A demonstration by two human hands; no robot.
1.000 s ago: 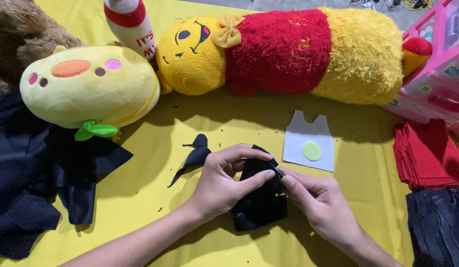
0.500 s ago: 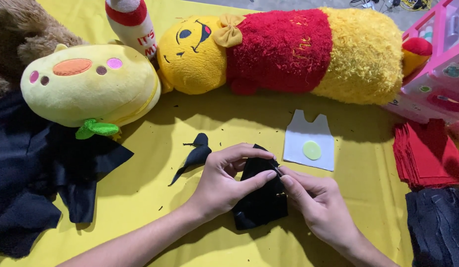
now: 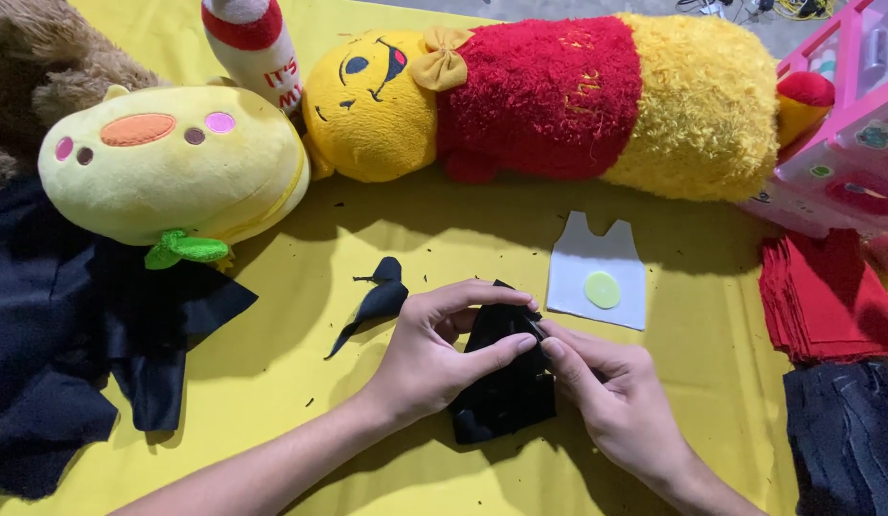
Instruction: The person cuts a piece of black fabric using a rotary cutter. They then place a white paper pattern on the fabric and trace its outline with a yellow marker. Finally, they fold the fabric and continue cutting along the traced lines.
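A small black felt piece (image 3: 506, 387) lies on the yellow cloth (image 3: 301, 287) in the lower middle. My left hand (image 3: 434, 349) pinches its upper edge with thumb and forefinger. Meeting it from the right, my right hand (image 3: 611, 401) pinches the same edge, fingertips touching near the top of the piece. A black felt scrap (image 3: 379, 298) with a curled tail lies just left of my hands. A white felt cut-out (image 3: 597, 272) with a pale green disc (image 3: 603, 290) on it lies above my right hand.
A long yellow and red plush toy (image 3: 559, 96) lies across the back, a pale yellow plush toy (image 3: 172, 172) at left. Dark fabric (image 3: 52, 334) spreads at the left edge. Stacked red felt (image 3: 822, 291), dark grey felt (image 3: 845, 435) and a pink box (image 3: 845, 143) occupy the right.
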